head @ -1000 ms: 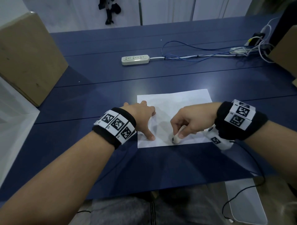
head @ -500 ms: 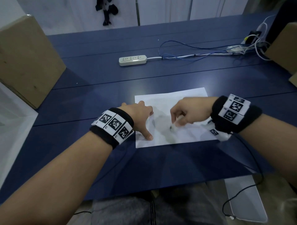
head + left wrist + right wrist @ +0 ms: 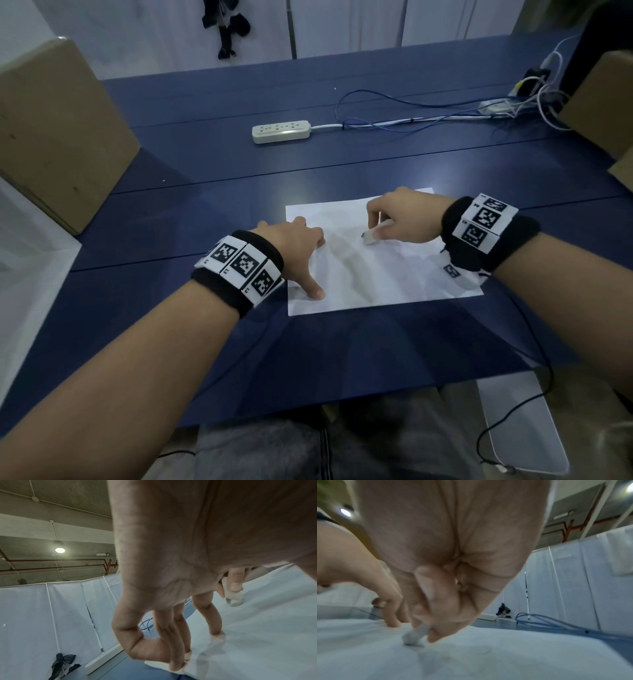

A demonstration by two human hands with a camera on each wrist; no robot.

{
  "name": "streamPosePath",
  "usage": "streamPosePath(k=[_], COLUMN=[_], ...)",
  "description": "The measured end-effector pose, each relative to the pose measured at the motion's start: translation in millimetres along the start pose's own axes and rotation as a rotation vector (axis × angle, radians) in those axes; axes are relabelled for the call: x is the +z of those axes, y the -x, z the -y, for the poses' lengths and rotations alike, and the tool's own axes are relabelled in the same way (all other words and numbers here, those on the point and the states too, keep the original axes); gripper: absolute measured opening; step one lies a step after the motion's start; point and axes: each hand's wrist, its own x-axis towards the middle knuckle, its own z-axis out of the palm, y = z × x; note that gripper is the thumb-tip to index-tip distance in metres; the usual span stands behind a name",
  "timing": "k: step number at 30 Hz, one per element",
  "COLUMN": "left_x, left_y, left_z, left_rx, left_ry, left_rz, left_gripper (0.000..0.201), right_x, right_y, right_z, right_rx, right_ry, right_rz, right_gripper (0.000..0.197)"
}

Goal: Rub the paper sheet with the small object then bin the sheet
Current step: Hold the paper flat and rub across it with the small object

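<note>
Two hands are occupying a paper sheet (image 3: 383, 274) lying near the front edge of a blue table (image 3: 212, 212): the left hand (image 3: 294, 246) is pressing on its left edge, the right hand (image 3: 399, 219) is working at its far half. A box (image 3: 58, 133) is blocking the far left, another box (image 3: 603, 102) the far right, while a power strip (image 3: 281, 131) and cables (image 3: 411, 113) are crossing the back.

Head camera looks forward and down from above the near edge of the surface (image 3: 205, 212). Wrist cameras sit low, close under each palm, facing 12 o'clock. All share the paper sheet (image 3: 376, 274).
</note>
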Motion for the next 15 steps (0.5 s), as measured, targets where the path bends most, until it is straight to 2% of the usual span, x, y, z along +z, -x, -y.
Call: streamPosePath(k=[2, 4, 6, 7, 8, 11, 12, 13, 15], left_x=[-0.1, 0.6, 1.1, 1.1, 0.9, 0.7, 0.9, 0.9, 0.2], left_y=[0.1, -0.5, -0.9, -0.7, -0.8, 0.1, 0.6, 0.8, 0.6], left_z=[0.2, 0.5, 1.6, 1.7, 1.9, 1.7, 1.1, 0.7, 1.0], left_rx=[-0.001, 0.0, 0.001, 0.001, 0.001, 0.0, 0.001, 0.002, 0.003], left_ry=[-0.009, -0.006, -0.001, 0.0, 0.0, 0.004, 0.005, 0.004, 0.005], left_rz=[-0.003, -0.003, -0.003, -0.003, -0.005, -0.003, -0.002, -0.002, -0.004], left_gripper=[0.103, 0.104, 0.104, 0.105, 0.104, 0.103, 0.103, 0.103, 0.103], right_x=[2.7, 10.0, 15.2, 14.4, 12.0, 2.6, 1.8, 3.1, 6.4], right_y=[3.8, 15.5, 21.8, 20.2, 14.7, -2.7, -4.5, -4.1, 4.9], right_z=[-1.2, 7.3, 15.6, 17.3, 16.9, 6.5, 3.3, 1.2, 4.0], right_rx=[-0.049, -0.132, -0.169, -0.175, -0.171, -0.076, -0.054, -0.05, -0.108], right_ry=[-0.014, -0.08, -0.121, -0.1, -0.065, -0.003, -0.006, -0.015, -0.033], right_rz=[0.031, 0.229, 0.415, 0.411, 0.347, 0.053, -0.005, -0.013, 0.115], right_gripper=[0.014, 0.006, 0.007, 0.008, 0.01, 0.018, 0.02, 0.02, 0.013])
